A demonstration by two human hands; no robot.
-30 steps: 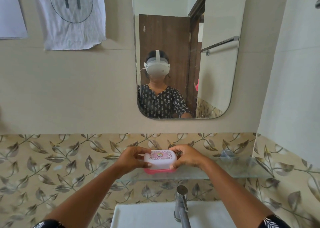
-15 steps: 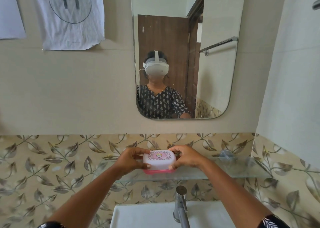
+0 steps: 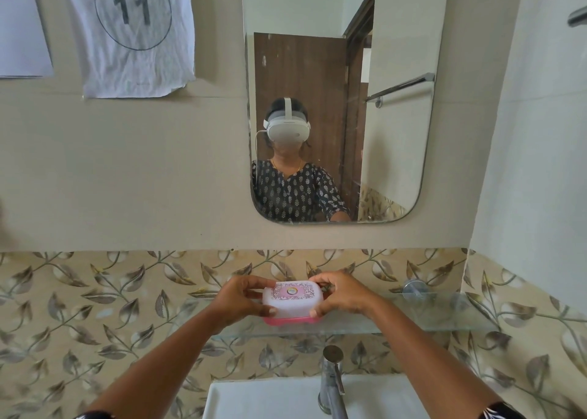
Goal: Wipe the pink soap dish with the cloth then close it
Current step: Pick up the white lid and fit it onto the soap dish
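While resting on the glass shelf (image 3: 444, 320), the closed soap dish (image 3: 291, 302) sits clasped between both hands' grip.

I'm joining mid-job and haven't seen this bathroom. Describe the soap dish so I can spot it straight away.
Find the wall mirror; below it a glass shelf runs above the tap. The soap dish sits on that shelf, gripped at its ends by the left hand and right hand. It is the only pink thing there, with a frosted white lid patterned on top.
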